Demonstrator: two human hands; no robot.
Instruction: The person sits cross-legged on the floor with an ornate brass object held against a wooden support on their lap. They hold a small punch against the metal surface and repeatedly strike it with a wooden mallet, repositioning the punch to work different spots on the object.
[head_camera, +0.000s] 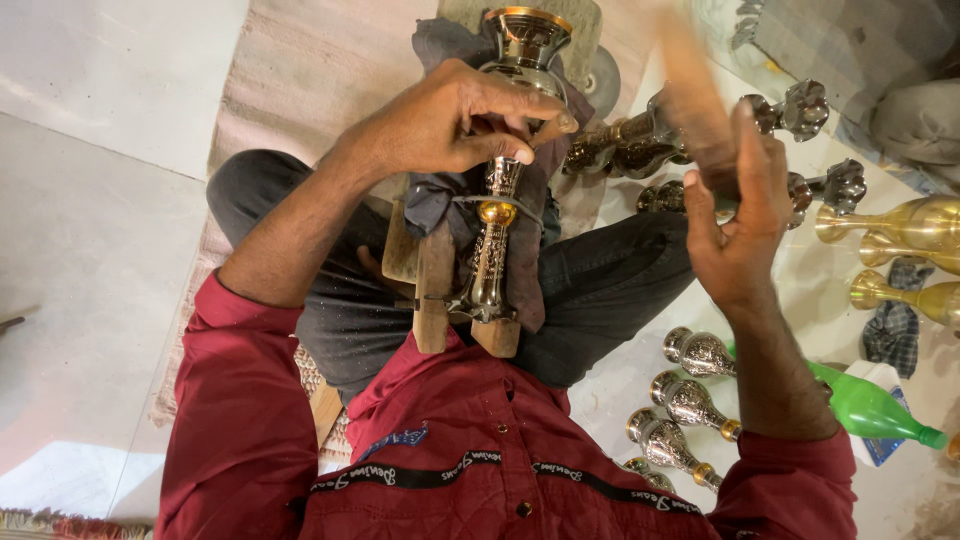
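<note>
Below us, the pale floor (90, 230) carries a woven mat (300, 70), and we sit on it cross-legged in dark trousers (600, 290) and a red shirt (480, 450). Between our knees a wooden clamp (432, 290) holds a tall engraved metal vase (500, 200) upright, padded with a dark cloth (440, 200); its gold-rimmed mouth points away from us. Our left hand (450, 120) closes its grip around the vase's neck, fingertips pinched together, though we cannot tell whether they hold a small tool. Our right hand (740, 215) is raised to the right of the vase, well apart from it, gripping a blurred wooden stick (695, 100). Beside our right knee lie more silver vases (690, 400), further off some brass goblets (920, 225), a green bottle (870, 410) and a checked rag (895, 325).
</note>
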